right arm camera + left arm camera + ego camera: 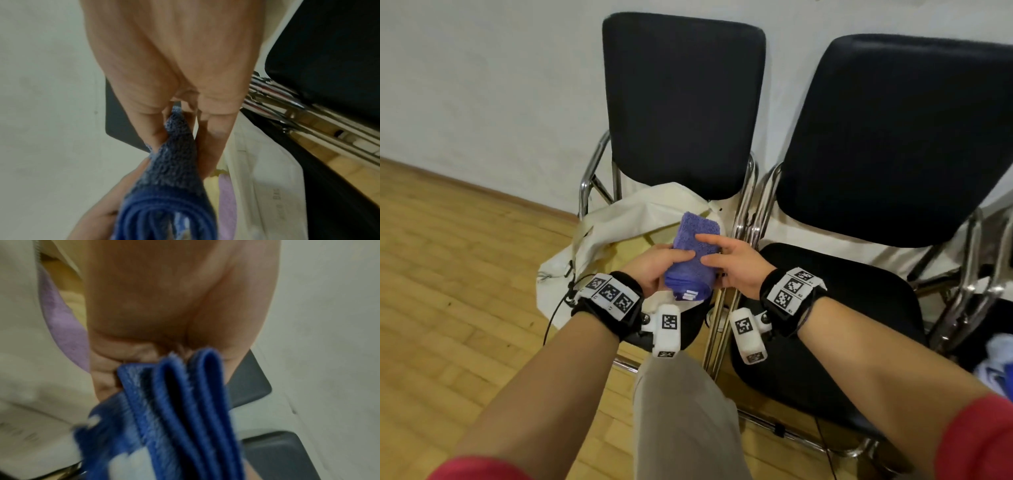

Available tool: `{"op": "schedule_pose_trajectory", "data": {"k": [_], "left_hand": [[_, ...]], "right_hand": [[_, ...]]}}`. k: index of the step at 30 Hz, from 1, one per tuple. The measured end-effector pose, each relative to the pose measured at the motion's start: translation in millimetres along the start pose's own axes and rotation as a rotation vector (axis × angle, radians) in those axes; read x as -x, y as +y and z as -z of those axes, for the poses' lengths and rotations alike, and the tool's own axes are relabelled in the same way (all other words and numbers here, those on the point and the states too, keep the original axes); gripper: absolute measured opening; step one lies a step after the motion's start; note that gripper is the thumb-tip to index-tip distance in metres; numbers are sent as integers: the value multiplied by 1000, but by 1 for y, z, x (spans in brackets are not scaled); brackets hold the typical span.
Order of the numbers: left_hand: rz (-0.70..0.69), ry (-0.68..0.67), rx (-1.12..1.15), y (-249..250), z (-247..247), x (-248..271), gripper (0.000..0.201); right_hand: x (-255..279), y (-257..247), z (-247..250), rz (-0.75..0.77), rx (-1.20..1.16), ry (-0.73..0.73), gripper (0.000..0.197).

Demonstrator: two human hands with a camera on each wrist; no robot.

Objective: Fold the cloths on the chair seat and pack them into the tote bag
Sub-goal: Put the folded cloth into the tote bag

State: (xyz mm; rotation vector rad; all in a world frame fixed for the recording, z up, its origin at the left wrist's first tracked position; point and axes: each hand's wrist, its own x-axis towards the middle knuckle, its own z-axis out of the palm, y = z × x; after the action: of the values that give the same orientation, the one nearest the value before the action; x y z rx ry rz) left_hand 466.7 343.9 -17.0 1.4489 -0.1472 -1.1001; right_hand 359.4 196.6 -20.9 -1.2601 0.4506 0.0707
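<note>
A folded blue cloth (693, 253) is held up between both hands, just above the mouth of a cream tote bag (626, 219) that lies on the left chair's seat. My left hand (654, 265) grips the cloth's left side, fingers curled over its top. From the right, my right hand (732, 263) pinches it, with the index finger stretched across the top. The left wrist view shows the cloth's stacked folds (185, 402) coming out of the palm. In the right wrist view the cloth (176, 162) runs between the fingers. A lilac cloth (227, 194) and something yellow (211, 183) lie inside the bag (263, 178).
A second black chair (842, 308) stands close on the right, chrome frames touching. My grey trouser leg (681, 411) is in front of the left chair. A blue and white item (996, 363) lies at the right edge. Wooden floor spreads to the left, and a white wall stands behind.
</note>
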Motion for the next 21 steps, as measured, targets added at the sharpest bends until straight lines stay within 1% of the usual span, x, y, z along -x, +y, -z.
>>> {"op": "schedule_pose_trajectory", "data": {"k": [2, 4, 5, 7, 9, 11, 13, 15, 17, 19, 21], "left_hand": [[46, 87, 7, 2, 11, -10, 18], [63, 200, 42, 5, 23, -22, 10], [62, 254, 80, 7, 28, -28, 10], [17, 344, 157, 9, 38, -41, 27], [-58, 389, 211, 12, 45, -53, 43], [-108, 390, 291, 17, 50, -62, 51], [-138, 384, 387, 23, 55, -70, 55], [-204, 388, 451, 33, 62, -77, 58], [-283, 376, 504, 42, 69, -82, 61], [-339, 325, 590, 51, 78, -85, 61], [-356, 299, 674, 59, 85, -83, 53]], "right_hand": [[-15, 1, -1, -22, 5, 43, 48], [-31, 2, 0, -62, 26, 80, 48], [-38, 2, 1, -93, 34, 91, 48], [-52, 2, 3, -164, 48, 89, 47], [-67, 2, 3, -225, 88, 72, 44], [-84, 2, 0, -277, 141, 58, 41], [-101, 2, -7, -310, 147, 71, 38], [-120, 1, -16, -335, 110, 108, 35], [-141, 0, -25, -356, 50, 157, 28], [-159, 0, -32, -372, -2, 193, 23], [-176, 1, -35, -384, -14, 250, 13]]}}
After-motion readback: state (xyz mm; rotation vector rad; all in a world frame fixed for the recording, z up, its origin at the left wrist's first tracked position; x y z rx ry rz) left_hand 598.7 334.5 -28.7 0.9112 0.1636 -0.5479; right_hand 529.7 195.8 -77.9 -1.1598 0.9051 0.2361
